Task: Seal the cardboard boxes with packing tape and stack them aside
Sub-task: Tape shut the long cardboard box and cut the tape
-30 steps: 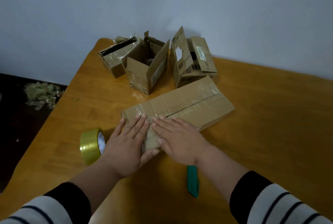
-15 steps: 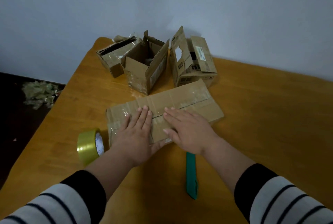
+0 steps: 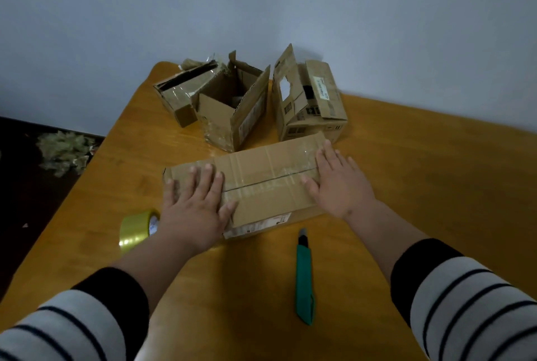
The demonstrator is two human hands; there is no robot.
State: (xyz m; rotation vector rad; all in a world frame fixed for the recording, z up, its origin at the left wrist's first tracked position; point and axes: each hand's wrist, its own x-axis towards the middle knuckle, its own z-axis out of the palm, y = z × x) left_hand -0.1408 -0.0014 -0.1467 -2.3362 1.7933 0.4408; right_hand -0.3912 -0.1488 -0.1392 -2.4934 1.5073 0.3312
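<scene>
Both hands have slid apart along the flat cardboard box (image 3: 261, 183), which earlier had them side by side at its near end. Now the left hand (image 3: 194, 209) presses palm-down on the left end and the right hand (image 3: 338, 183) on the right end, fingers spread flat and grasping nothing. That box lies low on the wooden surface (image 3: 421, 174), its top flaps meeting in a dark seam covered by glossy clear tape, with a printed label on the near side. A tape roll (image 3: 136, 231) stands just left of it; a green utility knife (image 3: 305, 279) lies nearer. Three open boxes (image 3: 232, 107) sit behind.
</scene>
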